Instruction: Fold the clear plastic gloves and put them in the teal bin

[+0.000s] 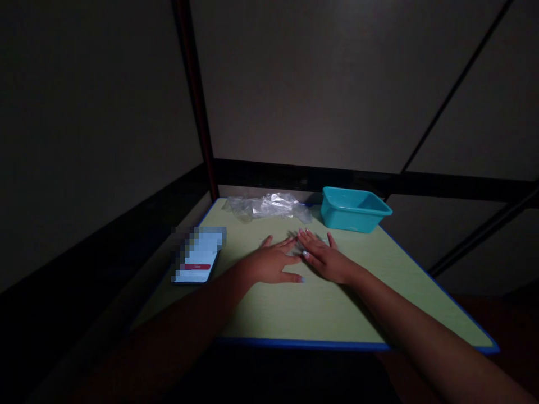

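Both of my hands are at the middle of the pale table (303,314), palms down and fingertips pointing toward each other. My left hand (275,262) has its fingers spread and holds nothing. My right hand (324,258) is also open, its fingers stretched out, with the tips close to those of my left hand. Something thin and clear seems to lie under the fingers, too faint to make out. Crumpled clear plastic (269,206) lies beyond my hands near the back edge. A turquoise basket (353,216) stands at the back right.
At the left of the table lies a phone (202,255) with a lit screen, partly blurred out. The table has a blue edge. Dark walls rise behind it and to the left.
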A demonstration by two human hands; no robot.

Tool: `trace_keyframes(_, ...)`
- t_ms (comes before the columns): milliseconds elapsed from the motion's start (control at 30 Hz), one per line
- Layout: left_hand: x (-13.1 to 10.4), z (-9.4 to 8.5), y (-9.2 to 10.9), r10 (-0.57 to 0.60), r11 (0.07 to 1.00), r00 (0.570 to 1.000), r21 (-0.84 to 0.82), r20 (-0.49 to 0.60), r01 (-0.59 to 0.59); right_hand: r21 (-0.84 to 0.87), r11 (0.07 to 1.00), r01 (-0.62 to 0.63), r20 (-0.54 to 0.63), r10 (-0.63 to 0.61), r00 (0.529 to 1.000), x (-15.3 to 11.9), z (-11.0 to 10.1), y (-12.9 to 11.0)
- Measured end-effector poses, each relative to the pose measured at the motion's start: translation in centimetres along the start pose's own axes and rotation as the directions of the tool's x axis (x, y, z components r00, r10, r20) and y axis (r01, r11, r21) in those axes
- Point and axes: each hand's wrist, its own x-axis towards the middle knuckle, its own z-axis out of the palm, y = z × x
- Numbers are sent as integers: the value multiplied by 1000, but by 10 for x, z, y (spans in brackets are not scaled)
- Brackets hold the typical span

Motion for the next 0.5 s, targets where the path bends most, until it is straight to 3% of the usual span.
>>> trace_keyframes(200,1,-1,1,19,1000,1000,6,13,-19,4,999,32,21,-32,999,0,8,0)
trace_keyframes(500,1,-3,0,4,1000,998,2,61,-4,-61,982,-178,115,184,976,-2,1,15)
